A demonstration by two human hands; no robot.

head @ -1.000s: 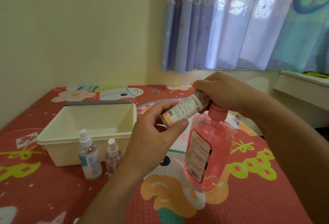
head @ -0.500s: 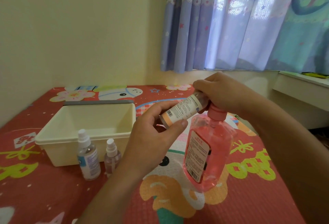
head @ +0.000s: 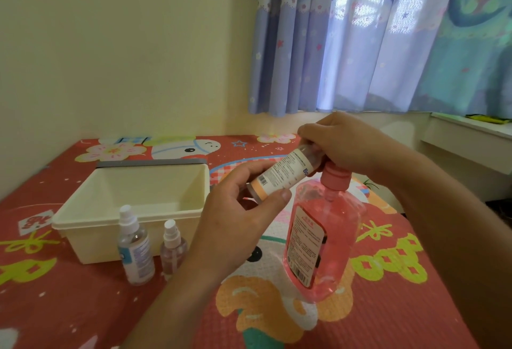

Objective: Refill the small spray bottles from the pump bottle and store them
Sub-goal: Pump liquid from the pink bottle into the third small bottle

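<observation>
A pink pump bottle (head: 329, 237) stands tilted on the red play mat. My right hand (head: 343, 143) curls over its pump head, which is hidden under the fingers. My left hand (head: 241, 210) grips a small labelled bottle (head: 282, 174), held slanted with its upper end up under my right hand by the pump. Two small spray bottles with white caps stand on the mat in front of the bin: a taller clear one (head: 135, 246) and a shorter pinkish one (head: 173, 249).
An open cream plastic bin (head: 83, 218) sits on the mat at the left, its grey lid (head: 152, 163) behind it. A yellow wall runs behind; curtains and a white ledge (head: 471, 138) are at the right.
</observation>
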